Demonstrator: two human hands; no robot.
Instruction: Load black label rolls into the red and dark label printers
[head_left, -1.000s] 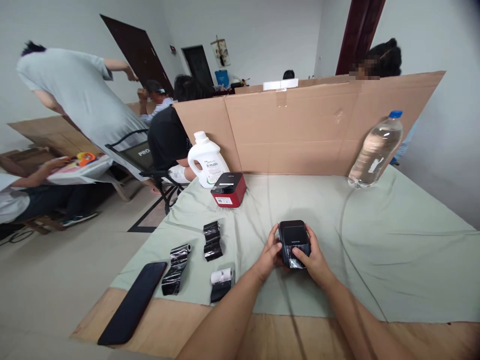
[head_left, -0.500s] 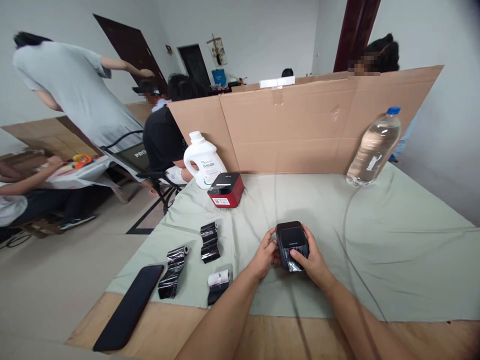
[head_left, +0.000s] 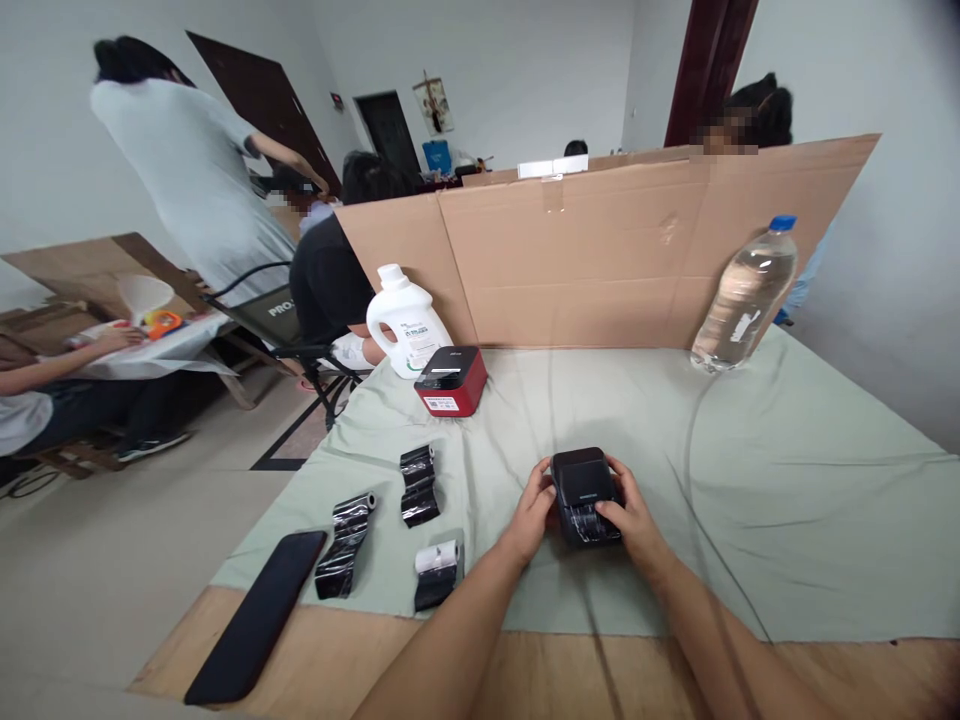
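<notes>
Green cloth (head_left: 750, 480), small black printer (head_left: 583, 490)

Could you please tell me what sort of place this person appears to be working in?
Probably a makeshift shared workroom, not a proper office: a cardboard divider stands along the cloth-covered table, other people sit at a nearby table, and small printers, a black one and a red one, sit out.

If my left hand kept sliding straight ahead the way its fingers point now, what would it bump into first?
The left hand already rests against the side of the small black printer, with its fingers angled up and right, so that comes first. Missing it, only bare green cloth seems to lie ahead before the cardboard wall, though depth is unclear.
</notes>
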